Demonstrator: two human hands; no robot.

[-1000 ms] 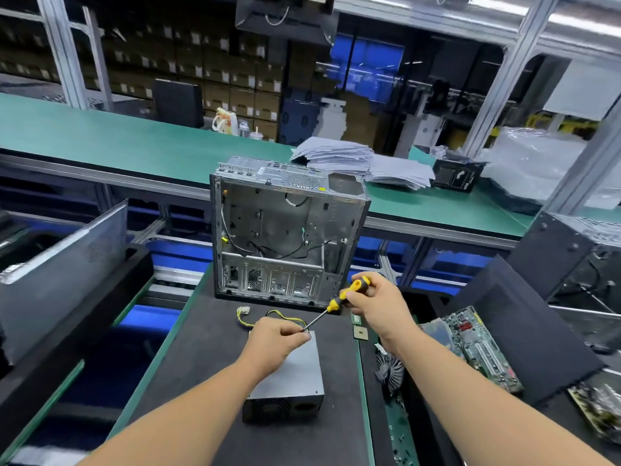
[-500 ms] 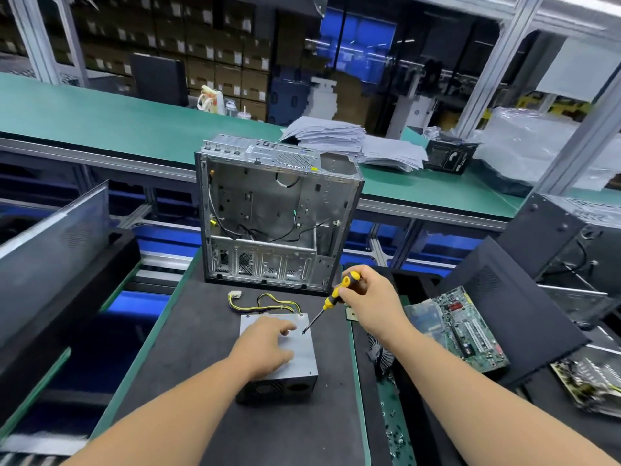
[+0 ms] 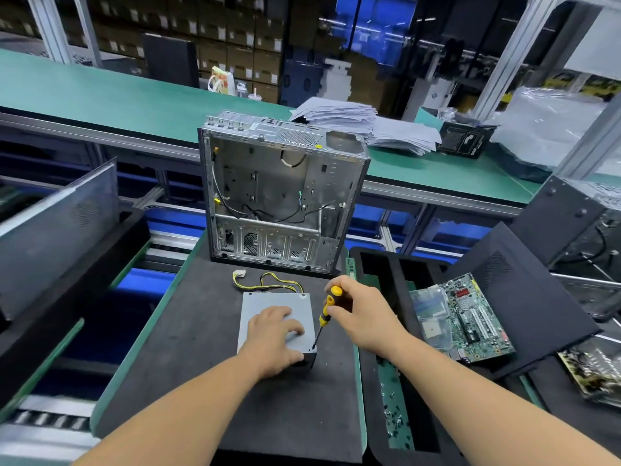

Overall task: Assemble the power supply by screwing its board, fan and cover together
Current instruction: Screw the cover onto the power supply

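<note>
The grey metal power supply (image 3: 268, 302) lies flat on the black foam mat (image 3: 188, 358), its yellow-black cable bundle (image 3: 265, 282) trailing behind it. My left hand (image 3: 274, 338) rests on its top cover, fingers spread and thumb over the near edge. My right hand (image 3: 358, 312) grips a yellow-and-black screwdriver (image 3: 324, 314) nearly upright. Its tip sits at the cover's near right corner. The near face of the supply is hidden by my left hand.
An open silver computer case (image 3: 279, 196) stands upright behind the supply. A green motherboard (image 3: 470, 317) lies in a black tray at right, with loose screws (image 3: 393, 422) in a green channel. Dark case panels (image 3: 524, 297) lean at right, another panel (image 3: 57, 227) at left.
My left hand slid from the cable end back onto the cover's near part. The screwdriver swung from slanted to nearly upright and its tip moved to the near right corner.
</note>
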